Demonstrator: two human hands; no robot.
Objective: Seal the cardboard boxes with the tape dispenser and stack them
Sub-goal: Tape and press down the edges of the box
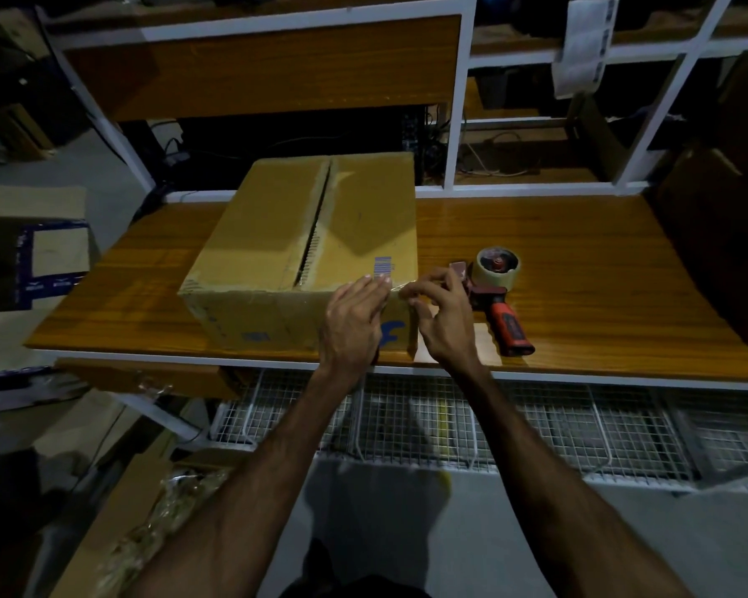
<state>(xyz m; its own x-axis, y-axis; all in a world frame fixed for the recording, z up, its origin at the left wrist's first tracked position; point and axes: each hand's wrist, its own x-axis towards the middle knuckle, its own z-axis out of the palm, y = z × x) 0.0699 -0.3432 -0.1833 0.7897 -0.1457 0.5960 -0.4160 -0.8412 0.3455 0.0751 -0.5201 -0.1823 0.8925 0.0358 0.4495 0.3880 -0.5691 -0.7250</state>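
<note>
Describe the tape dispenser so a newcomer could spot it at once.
Start at the long wooden workbench and find the big cardboard box standing on it. Just right of the box, beyond the right hand, lies the tape dispenser. Its red-and-black handle and clear tape roll set it apart from everything brown around it.

The cardboard box (303, 248) was yellow-brown, with a blue striped label (382, 265) on top and blue marks on its front. The table (579, 269) was orange-brown wood with fine lines. The tape dispenser (495, 291) had a red and black handle and a pale clear roll. The shelf frame (460, 101) was white.
</note>
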